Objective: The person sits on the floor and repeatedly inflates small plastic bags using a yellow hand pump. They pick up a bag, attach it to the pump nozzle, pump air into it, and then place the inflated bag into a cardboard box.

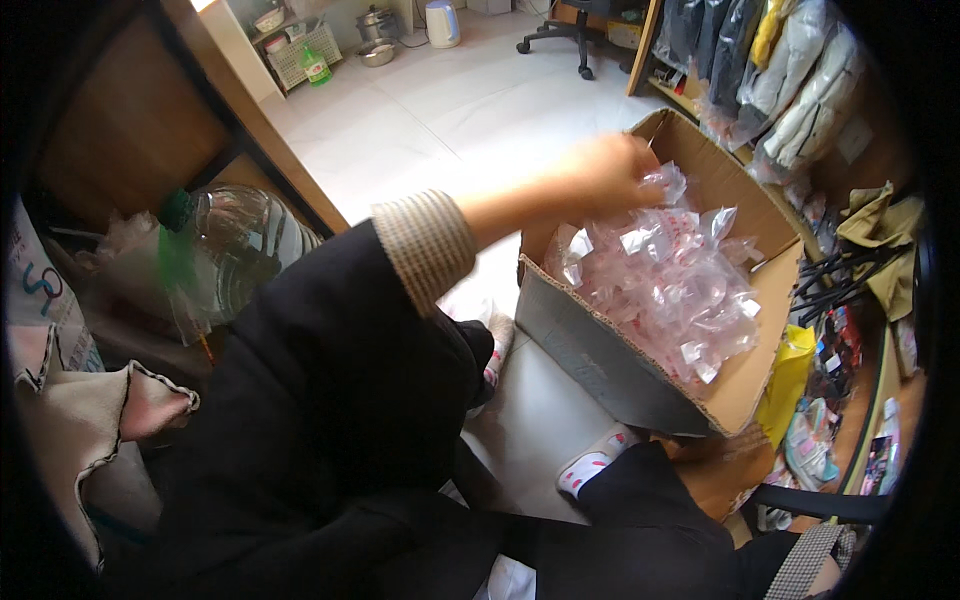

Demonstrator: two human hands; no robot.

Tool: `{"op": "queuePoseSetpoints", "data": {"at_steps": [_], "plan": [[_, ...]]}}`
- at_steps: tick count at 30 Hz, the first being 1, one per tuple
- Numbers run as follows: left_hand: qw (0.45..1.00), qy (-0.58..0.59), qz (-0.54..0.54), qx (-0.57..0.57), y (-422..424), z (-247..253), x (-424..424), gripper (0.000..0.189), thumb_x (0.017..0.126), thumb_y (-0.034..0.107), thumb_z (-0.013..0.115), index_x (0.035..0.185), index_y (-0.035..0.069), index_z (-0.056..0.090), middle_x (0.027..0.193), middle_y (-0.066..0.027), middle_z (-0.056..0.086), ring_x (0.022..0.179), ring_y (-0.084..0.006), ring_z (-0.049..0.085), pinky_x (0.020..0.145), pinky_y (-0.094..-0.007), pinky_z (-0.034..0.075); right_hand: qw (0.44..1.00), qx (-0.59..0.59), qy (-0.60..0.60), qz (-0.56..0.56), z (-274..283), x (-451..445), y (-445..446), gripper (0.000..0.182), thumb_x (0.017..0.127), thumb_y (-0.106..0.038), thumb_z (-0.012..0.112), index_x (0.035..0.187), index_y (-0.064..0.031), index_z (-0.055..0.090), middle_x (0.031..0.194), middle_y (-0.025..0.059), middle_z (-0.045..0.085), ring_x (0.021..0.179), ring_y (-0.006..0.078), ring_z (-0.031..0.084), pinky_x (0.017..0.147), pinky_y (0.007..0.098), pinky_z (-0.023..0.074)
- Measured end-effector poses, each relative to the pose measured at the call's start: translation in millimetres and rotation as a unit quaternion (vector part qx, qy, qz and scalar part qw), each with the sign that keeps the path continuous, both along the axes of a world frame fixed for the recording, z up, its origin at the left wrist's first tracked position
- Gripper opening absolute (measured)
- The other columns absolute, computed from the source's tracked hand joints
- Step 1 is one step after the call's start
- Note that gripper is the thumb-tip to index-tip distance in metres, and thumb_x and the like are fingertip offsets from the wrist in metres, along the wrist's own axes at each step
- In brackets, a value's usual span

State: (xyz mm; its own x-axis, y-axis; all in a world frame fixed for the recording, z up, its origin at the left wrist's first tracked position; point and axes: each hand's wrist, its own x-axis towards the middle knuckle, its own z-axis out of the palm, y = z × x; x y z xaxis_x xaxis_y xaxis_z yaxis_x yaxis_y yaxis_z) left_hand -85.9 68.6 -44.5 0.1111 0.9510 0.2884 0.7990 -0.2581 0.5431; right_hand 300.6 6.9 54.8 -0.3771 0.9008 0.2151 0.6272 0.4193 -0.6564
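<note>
My left hand point(622, 169) is blurred and reaches over the far side of an open cardboard box point(585, 360). A clear plastic packet point(666, 181) is at its fingertips. Whether the fingers grip that packet or only touch it, I cannot tell. Below the hand, the box holds a heap of clear plastic packets point(667, 285) with red print and white labels. My right hand is out of view; only its checked cuff point(806, 559) and a sliver of skin show at the lower right.
A large clear plastic bottle point(240, 247) stands at left, by a wooden cabinet point(127, 112). Bagged garments point(795, 97) hang at upper right. A yellow bag point(787, 375) and other packaged goods lie right of the box. An office chair base point(570, 37) and white kettle point(442, 24) stand farther off.
</note>
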Motion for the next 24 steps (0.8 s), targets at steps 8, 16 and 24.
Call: {"op": "queuePoseSetpoints", "data": {"at_steps": [8, 16, 24], "plan": [[0.923, -0.275, 0.244, -0.114, -8, -90, -161, 0.026, 0.086, 0.028, 0.057, 0.096, 0.004, 0.061, 0.083, -0.0059, 0.059, 0.076, -0.0122, 0.056, 0.065, -0.0261, 0.046, 0.979, -0.147, -0.14, 0.011, -103, 3, -12, 0.027, 0.087, -0.033, 0.047, 0.098, -0.0075, 0.049, 0.086, 0.0104, 0.054, 0.08, 0.0214, 0.058, 0.077, 0.037, 0.0475], [0.849, -0.141, 0.367, -0.353, -74, -294, -210, 0.021, 0.08, 0.017, 0.053, 0.085, 0.001, 0.065, 0.066, -0.0074, 0.061, 0.058, -0.0154, 0.057, 0.054, -0.0298, 0.047, 0.968, -0.189, -0.166, 0.025, -130, -6, -9, 0.028, 0.088, -0.033, 0.046, 0.097, -0.0073, 0.05, 0.085, 0.0103, 0.055, 0.08, 0.0206, 0.058, 0.078, 0.0362, 0.0474], [0.865, 0.165, 0.31, -0.359, -134, -376, -205, 0.028, 0.075, 0.019, 0.056, 0.091, -0.001, 0.066, 0.09, -0.0234, 0.064, 0.086, -0.0354, 0.063, 0.079, -0.0405, 0.049, 0.961, -0.209, -0.178, 0.037, -135, -16, -7, 0.029, 0.089, -0.034, 0.046, 0.096, -0.0071, 0.05, 0.085, 0.0101, 0.055, 0.081, 0.0198, 0.058, 0.078, 0.0354, 0.0472]]}}
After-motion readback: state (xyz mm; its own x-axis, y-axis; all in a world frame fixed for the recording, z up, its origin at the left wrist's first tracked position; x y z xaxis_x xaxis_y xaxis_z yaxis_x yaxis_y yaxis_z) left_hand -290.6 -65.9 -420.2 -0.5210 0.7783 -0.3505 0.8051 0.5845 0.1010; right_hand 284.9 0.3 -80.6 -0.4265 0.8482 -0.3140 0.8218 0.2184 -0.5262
